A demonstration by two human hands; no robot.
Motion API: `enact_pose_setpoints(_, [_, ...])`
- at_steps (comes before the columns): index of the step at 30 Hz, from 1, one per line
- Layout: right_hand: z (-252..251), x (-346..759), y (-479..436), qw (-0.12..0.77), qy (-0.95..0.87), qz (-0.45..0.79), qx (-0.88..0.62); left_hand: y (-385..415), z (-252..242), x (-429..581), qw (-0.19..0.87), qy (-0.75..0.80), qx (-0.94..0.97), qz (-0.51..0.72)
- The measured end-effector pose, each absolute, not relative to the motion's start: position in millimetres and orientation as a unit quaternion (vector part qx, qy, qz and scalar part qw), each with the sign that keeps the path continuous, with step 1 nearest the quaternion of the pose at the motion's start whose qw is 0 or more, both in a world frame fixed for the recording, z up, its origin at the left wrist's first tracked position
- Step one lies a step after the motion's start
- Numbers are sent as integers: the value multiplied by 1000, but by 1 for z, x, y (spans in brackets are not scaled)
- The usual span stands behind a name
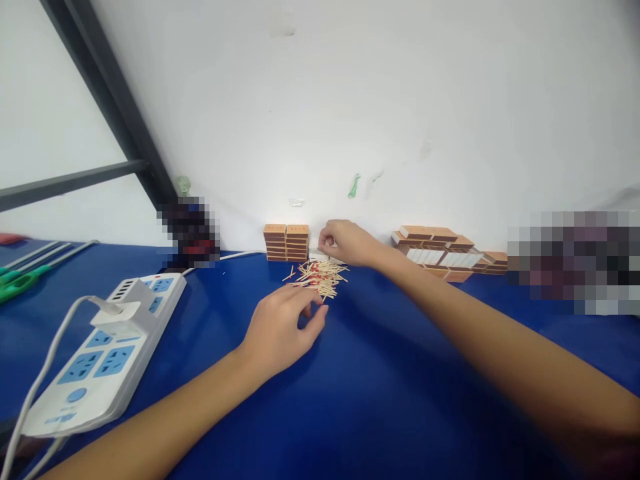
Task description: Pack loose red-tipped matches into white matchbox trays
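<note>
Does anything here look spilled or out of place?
Yes: loose matches lie jumbled in a heap on the blue table, a few lying apart, unlike the neatly stacked matchboxes beside them. The white wall also bears a green mark.

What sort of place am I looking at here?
Probably an indoor work area, though the exact kind is unclear. The blue tabletop, the power strip lying on it and the stacked matchboxes suggest it.

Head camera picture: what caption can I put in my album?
A left hand and a right hand by a heap of loose matches, with stacked matchboxes near the white wall.
</note>
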State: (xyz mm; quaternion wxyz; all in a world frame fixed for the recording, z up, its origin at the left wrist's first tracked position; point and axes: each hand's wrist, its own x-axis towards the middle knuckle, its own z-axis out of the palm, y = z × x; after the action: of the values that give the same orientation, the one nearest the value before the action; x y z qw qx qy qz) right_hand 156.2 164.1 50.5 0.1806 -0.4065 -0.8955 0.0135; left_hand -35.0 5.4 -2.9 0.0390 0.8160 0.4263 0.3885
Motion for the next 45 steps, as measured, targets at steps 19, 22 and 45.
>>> enact_pose_setpoints(19, [36, 182, 88, 163, -893, 166, -385, 0, 5, -38, 65, 446, 876, 173])
enact_pose_setpoints(22, [27, 174, 96, 143, -902, 107, -393, -2, 6, -37, 65, 439, 882, 158])
enact_pose_setpoints(45, [24, 177, 81, -8, -918, -72, -390, -2, 4, -35, 86, 390, 902, 164])
